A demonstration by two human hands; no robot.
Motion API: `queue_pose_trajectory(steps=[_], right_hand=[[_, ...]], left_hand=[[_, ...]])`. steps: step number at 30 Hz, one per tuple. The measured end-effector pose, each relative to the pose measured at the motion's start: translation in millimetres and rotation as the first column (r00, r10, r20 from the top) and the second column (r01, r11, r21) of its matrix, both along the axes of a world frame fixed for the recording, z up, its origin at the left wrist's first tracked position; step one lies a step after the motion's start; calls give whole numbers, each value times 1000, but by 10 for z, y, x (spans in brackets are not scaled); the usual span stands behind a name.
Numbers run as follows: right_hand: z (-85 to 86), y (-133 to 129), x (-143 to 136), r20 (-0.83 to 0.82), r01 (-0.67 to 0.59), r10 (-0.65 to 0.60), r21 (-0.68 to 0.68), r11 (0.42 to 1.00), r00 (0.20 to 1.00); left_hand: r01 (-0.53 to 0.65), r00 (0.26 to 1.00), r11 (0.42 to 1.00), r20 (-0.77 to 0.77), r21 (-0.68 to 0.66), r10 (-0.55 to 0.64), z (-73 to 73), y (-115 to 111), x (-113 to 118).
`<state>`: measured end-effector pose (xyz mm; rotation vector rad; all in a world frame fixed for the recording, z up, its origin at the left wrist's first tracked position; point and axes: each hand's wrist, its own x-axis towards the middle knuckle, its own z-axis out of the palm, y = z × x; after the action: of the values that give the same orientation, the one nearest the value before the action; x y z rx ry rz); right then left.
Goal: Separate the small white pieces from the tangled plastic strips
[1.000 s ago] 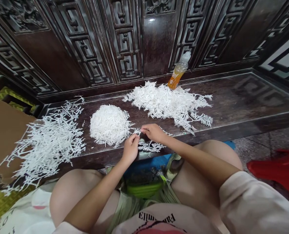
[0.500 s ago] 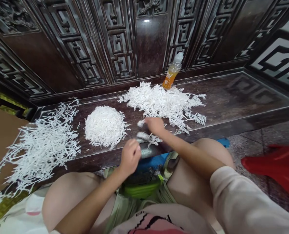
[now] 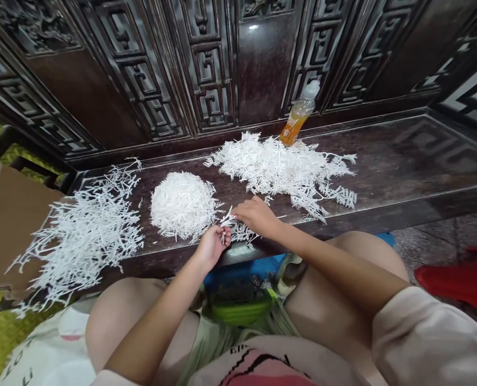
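Note:
Between my hands is a small white branched piece (image 3: 227, 217), near the bench's front edge. My left hand (image 3: 214, 245) is closed around its lower end, fingers curled. From the right, my right hand (image 3: 257, 215) pinches the same piece with its fingertips. Just below my right hand lie more loose white pieces (image 3: 243, 234). A rounded heap of short white bits (image 3: 183, 206) is left of my hands. Behind my right hand spreads a wider pile of white branched pieces (image 3: 278, 166). Bare white branching stems (image 3: 87, 236) form a tangled pile at the far left.
An orange drink bottle (image 3: 296, 119) stands against the carved back of the dark wooden bench (image 3: 391, 161). Brown cardboard (image 3: 13, 230) is at the left edge. A green container (image 3: 240, 312) sits between the knees, and a red object (image 3: 459, 279) is at the right.
My hands have come together at the white piece; the left has closed on it and the right fingers have moved beside it. The whole view has shifted slightly, with the scene moving right.

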<state>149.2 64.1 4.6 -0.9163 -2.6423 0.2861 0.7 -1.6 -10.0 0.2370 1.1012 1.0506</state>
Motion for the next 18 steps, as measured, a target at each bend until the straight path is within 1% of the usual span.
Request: queue_pose_trajectory(steps=[3,7,9,12,15,18], right_hand=[[24,9,28,-57,9,-12,-54,999,998],[79,-1,19,-101,20,-37,-168,986,994],[94,-11,10,-119,18,-46,-226,974,992],[82,-18,4,-150,21,-71,-315,949,986],[41,-23,-4,-157,20,-91,-407,913,983],[10,-34,-14,-170,-2,-87,-463,886,982]], left_hand=[[7,1000,1000,14,15,-7,3,-17,2],[24,999,995,-34,100,-20,-1,3,-7],[26,996,984,-85,174,-11,-4,0,-2],[41,979,959,-203,279,17,1,-25,15],[69,953,951,-303,302,27,20,-51,31],[81,936,951,-351,298,30,41,-63,36]])
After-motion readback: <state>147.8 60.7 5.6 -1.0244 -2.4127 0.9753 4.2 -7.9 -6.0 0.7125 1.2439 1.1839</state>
